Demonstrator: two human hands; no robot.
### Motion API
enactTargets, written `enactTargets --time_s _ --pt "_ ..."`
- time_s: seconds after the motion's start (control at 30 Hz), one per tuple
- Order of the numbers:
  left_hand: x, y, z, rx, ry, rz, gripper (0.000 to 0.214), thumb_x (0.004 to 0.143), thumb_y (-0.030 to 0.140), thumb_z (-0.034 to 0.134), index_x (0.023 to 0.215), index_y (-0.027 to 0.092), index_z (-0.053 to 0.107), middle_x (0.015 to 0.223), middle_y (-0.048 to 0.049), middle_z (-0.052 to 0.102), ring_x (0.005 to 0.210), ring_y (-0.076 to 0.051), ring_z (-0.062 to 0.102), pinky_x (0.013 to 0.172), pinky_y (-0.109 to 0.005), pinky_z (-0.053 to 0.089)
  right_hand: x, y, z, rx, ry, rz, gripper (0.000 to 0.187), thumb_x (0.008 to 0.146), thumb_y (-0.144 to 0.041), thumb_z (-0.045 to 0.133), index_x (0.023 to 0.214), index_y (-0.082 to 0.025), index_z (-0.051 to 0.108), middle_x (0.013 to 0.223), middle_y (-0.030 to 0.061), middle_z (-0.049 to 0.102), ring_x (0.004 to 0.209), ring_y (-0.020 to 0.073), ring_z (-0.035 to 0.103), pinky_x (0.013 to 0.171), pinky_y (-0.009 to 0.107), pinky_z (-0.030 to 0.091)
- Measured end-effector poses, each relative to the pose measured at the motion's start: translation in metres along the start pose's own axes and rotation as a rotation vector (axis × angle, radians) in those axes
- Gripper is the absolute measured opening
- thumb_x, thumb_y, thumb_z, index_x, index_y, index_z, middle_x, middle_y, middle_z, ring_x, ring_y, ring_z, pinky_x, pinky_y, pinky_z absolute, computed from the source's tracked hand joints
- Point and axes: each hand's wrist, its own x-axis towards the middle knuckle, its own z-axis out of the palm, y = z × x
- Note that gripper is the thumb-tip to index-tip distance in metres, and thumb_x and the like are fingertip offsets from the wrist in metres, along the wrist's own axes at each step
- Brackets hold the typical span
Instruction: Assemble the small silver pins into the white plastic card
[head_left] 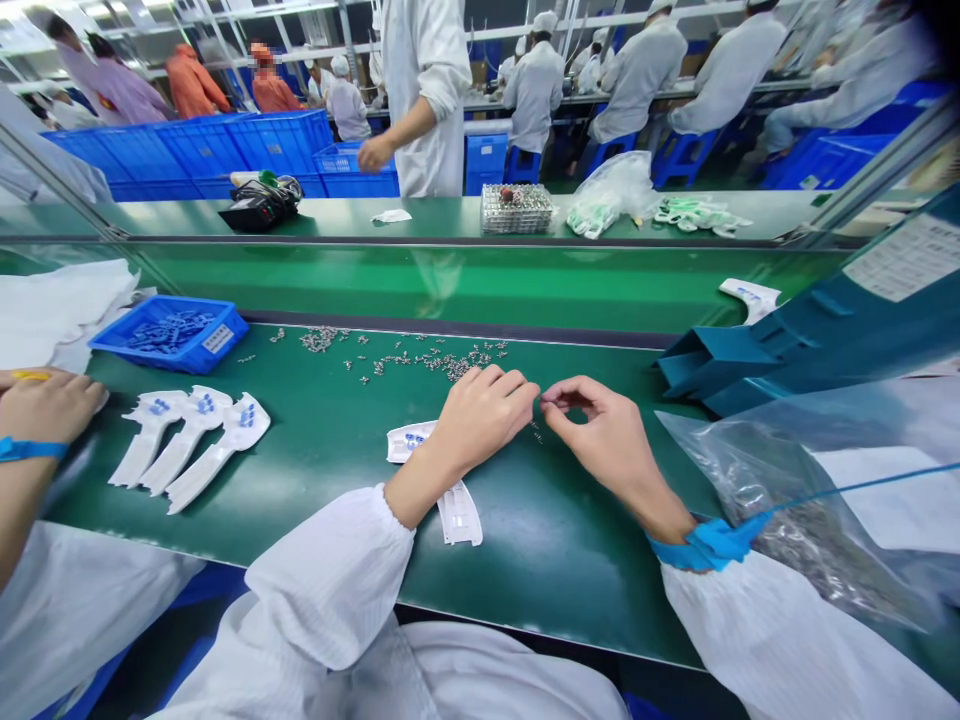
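Over the green tabletop, my left hand [484, 415] and my right hand [600, 430] meet at the fingertips. The right thumb and index finger are pinched in a ring; anything between them is too small to make out. Curled with its back toward me, my left hand hides its own grip. Beneath the left wrist lies a white curved plastic part [460, 512], partly covered, with blue pieces at its upper end. Small metal parts [457, 362] are scattered just beyond my hands, and a few tiny ones lie beside the right fingertips.
At left, several white plastic handle-shaped parts [217, 450] lie near a blue bin [169, 335] of blue pieces. A co-worker's hand [45, 410] rests at the left edge. On the right are teal trays [810, 320] and a clear plastic bag [817, 540]. A conveyor [315, 285] runs behind.
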Motion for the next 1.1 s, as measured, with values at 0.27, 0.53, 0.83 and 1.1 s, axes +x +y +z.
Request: enactTargets --time_s 0.27,0.53,0.83,1.1 --pt "0.003 0.002 0.003 -0.236 0.073 -0.143 0.014 0.099 0.022 0.048 0.103 0.021 0.062 0.096 -0.0013 0.066 0.088 -0.016 0.062 0.078 -0.028 0.048 -0.001 -0.003 -0.002 -0.288 0.109 -0.426 0.012 0.086 -0.016 0.056 0.089 -0.026 0.062 0.088 0.0051 0.069 0.084 0.0243 0.062 0.079 0.041 0.05" --pt "0.005 0.005 0.004 -0.447 0.098 -0.21 0.012 0.096 0.016 0.049 0.093 0.021 0.059 0.086 0.0036 0.068 0.075 -0.01 0.065 0.067 -0.019 0.05 -0.003 -0.004 -0.001 -0.174 0.137 -0.337 0.018 0.087 -0.022 0.061 0.105 -0.026 0.061 0.091 0.0056 0.068 0.084 0.0234 0.063 0.082 0.04 0.052" --pt "0.001 0.008 0.003 -0.33 0.159 -0.231 0.013 0.098 0.023 0.048 0.098 0.021 0.061 0.094 -0.0031 0.064 0.09 -0.019 0.059 0.085 -0.031 0.046 0.006 0.002 0.003 0.385 -0.088 0.197 0.033 0.081 -0.054 0.07 0.086 -0.021 0.068 0.08 0.0045 0.072 0.074 0.0201 0.067 0.074 0.035 0.057" --pt "0.004 0.01 0.002 -0.408 0.134 -0.275 0.011 0.098 0.021 0.048 0.093 0.02 0.057 0.09 -0.0002 0.064 0.083 -0.015 0.06 0.073 -0.025 0.046 0.002 0.007 0.002 0.203 0.018 0.04 0.026 0.084 -0.046 0.07 0.092 -0.022 0.071 0.093 0.0051 0.075 0.085 0.023 0.07 0.081 0.037 0.056"
